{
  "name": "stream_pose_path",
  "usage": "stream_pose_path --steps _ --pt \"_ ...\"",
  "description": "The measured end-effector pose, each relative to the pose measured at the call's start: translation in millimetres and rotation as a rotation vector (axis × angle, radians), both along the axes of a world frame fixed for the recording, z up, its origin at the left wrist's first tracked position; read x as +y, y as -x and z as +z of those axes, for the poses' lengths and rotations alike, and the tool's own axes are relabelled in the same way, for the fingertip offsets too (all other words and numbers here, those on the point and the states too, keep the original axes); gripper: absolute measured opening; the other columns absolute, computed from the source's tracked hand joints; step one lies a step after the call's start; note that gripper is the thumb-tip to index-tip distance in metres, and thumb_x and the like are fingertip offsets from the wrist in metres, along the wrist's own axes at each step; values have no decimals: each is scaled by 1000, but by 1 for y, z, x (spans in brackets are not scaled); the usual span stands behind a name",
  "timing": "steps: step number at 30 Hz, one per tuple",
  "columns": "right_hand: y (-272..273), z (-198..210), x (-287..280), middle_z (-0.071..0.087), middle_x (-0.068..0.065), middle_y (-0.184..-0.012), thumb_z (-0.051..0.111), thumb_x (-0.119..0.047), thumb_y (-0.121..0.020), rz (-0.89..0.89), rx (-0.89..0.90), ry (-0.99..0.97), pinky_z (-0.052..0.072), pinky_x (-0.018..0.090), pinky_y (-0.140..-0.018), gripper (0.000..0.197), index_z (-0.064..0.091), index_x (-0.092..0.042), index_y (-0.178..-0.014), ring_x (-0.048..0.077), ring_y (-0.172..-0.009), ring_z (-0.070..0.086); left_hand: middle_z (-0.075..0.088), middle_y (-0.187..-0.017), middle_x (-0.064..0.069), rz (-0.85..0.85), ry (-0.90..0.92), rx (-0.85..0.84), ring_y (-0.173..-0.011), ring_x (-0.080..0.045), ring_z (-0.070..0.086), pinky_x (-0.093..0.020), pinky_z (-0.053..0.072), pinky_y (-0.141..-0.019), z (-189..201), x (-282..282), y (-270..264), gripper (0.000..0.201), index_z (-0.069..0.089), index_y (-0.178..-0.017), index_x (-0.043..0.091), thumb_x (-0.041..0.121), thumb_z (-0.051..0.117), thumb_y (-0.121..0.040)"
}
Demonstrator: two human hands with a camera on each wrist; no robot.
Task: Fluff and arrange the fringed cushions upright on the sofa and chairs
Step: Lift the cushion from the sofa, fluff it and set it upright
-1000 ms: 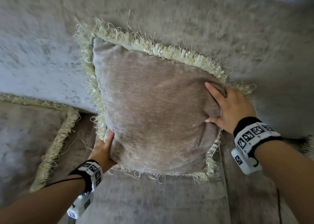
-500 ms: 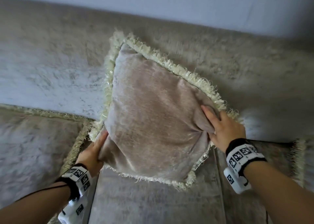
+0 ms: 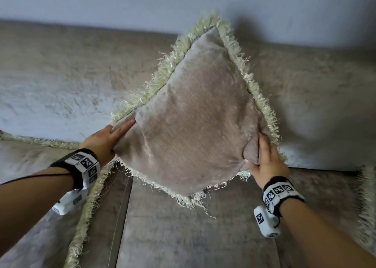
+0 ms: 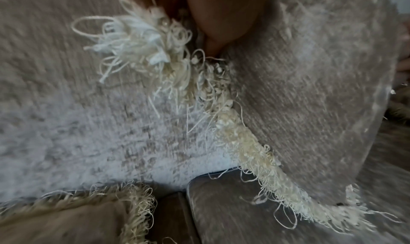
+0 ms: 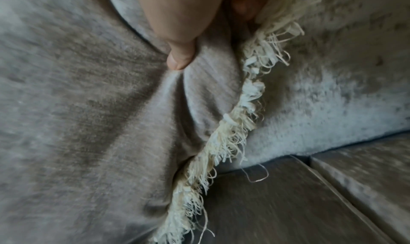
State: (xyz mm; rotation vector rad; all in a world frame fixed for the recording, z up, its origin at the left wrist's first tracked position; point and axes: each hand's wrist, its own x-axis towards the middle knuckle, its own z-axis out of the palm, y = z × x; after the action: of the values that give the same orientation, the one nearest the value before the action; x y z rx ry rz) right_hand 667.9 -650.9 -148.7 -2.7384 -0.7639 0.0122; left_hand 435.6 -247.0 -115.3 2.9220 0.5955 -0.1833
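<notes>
A taupe velvet cushion with a cream fringe (image 3: 195, 113) is held off the sofa seat (image 3: 183, 237), turned like a diamond with one corner pointing up against the backrest (image 3: 61, 74). My left hand (image 3: 109, 137) grips its left corner, one digit lying on the front face. My right hand (image 3: 262, 158) pinches the lower right corner, bunching the fabric. In the left wrist view the left hand (image 4: 221, 16) is at the fringe of the cushion (image 4: 310, 90). In the right wrist view the right hand's thumb (image 5: 179, 37) digs into the cushion (image 5: 88, 107).
A second fringed cushion (image 3: 30, 176) lies flat on the seat at the left, its fringe (image 3: 87, 206) running under my left wrist. Another fringe (image 3: 366, 196) shows at the right edge. A wall (image 3: 122, 1) rises behind the sofa.
The cushion has been lifted and turned so one corner points up. My left hand has risen from the bottom edge to the left corner; my right hand keeps its pinch.
</notes>
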Motion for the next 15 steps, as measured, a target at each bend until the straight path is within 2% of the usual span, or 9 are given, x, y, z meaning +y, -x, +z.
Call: stream_pose_path --steps 3,5,6,8,11,15 --pt "5 -26 0 54 21 -119 85 -18 -65 -46 17 34 48 41 -54 108 12 -34 -145 39 -64 62 33 -88 0 37 -56 40 -71 -18 41 -32 39 -53 -17 -1 -5 118 -25 -130 63 2 62 -79" --pt "6 -36 1 55 22 -119 85 -18 -66 -62 35 40 43 36 -52 107 14 -31 -145 39 -64 62 31 -89 0 57 -77 52 -74 -18 40 -32 40 -54 -27 0 -9 119 -25 -131 61 2 64 -78" --pt "5 -40 1 54 23 -120 84 -18 -68 -65 40 41 41 35 -53 105 12 -32 -144 40 -67 63 31 -90 -1 59 -77 46 -74 -19 41 -33 41 -55 -32 0 -11 121 -26 -131 62 2 65 -77" --pt "1 -47 2 52 22 -125 81 -19 -72 -70 50 49 45 37 -55 102 9 -36 -143 41 -73 63 31 -90 -2 53 -69 41 -75 -20 42 -33 42 -56 -41 1 -12 124 -28 -129 63 0 65 -76" --pt "-5 -52 2 47 20 -130 77 -19 -77 -70 71 100 49 38 -58 100 6 -39 -144 40 -80 63 33 -90 -2 49 -55 76 -74 -20 44 -33 42 -59 -49 2 -14 119 -27 -130 63 2 61 -79" --pt "-8 -49 0 46 19 -132 75 -20 -80 -51 100 137 42 30 -54 100 1 -42 -143 34 -71 60 36 -90 -2 69 -29 107 -75 -20 46 -34 46 -59 -52 1 -16 117 -27 -130 63 0 59 -80"
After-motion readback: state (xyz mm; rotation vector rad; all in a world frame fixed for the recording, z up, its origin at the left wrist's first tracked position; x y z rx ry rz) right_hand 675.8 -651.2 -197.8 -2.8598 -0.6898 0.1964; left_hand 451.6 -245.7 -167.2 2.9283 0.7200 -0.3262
